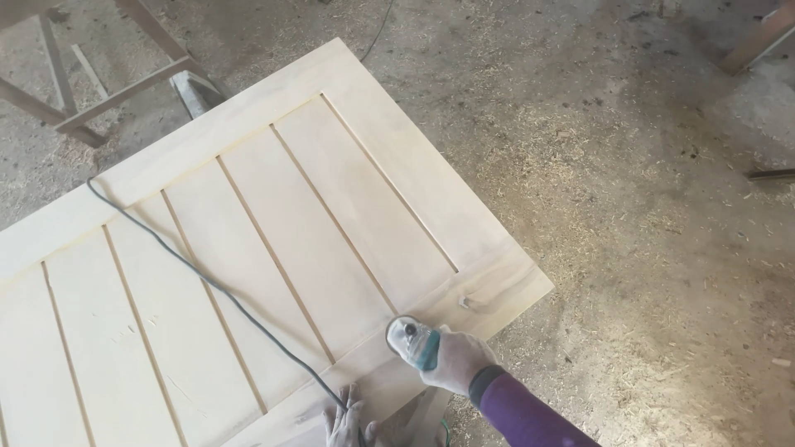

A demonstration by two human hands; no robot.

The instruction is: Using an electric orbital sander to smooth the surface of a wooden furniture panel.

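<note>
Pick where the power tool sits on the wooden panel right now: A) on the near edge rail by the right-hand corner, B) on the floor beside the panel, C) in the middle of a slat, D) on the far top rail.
A: the right hand presses the power tool on the near edge rail of the wooden panel, while the left hand rests flat nearby by the cord.

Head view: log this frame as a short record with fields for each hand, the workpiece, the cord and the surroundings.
right hand: gloved right hand, purple sleeve, grip closed on a teal power sander pressed to the panel's near rail
left hand: gloved left hand flat on the near rail at the cord
workpiece: pale wooden door panel with grooved slats, lying flat
cord: dark power cord trailing across the slats
surroundings: sawdust-strewn floor; wooden trestle at upper left
</note>
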